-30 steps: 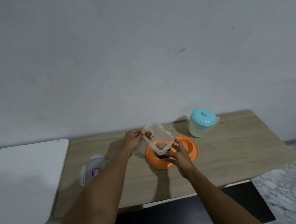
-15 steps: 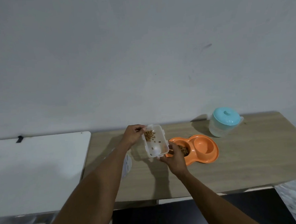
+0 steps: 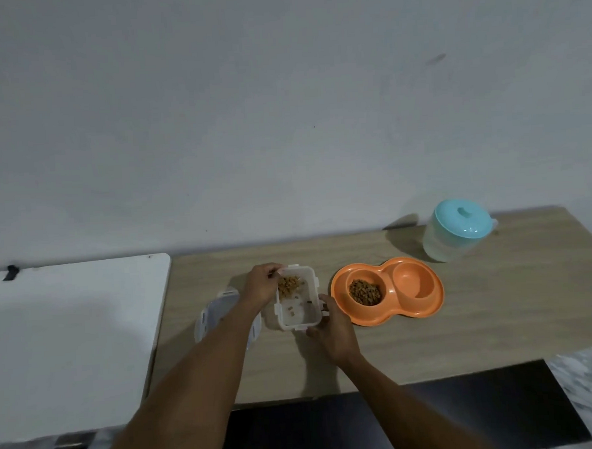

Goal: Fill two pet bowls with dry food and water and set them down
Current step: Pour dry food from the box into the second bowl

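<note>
Orange double bowl (image 3: 388,314) on table — kibble (image 3: 365,291) left, right seemingly empty.

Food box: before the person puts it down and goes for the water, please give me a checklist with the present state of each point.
1. Food box held by both hands, left hand and right hand: ok.
2. Box upright, opening up, kibble stays inside: ok.
3. Left well of the orange bowl has kibble: ok.
4. Right well has water: not ok, looks dry.
5. Lid within reach, left of the box: ok.
6. Jug holds water: cannot tell.
</note>
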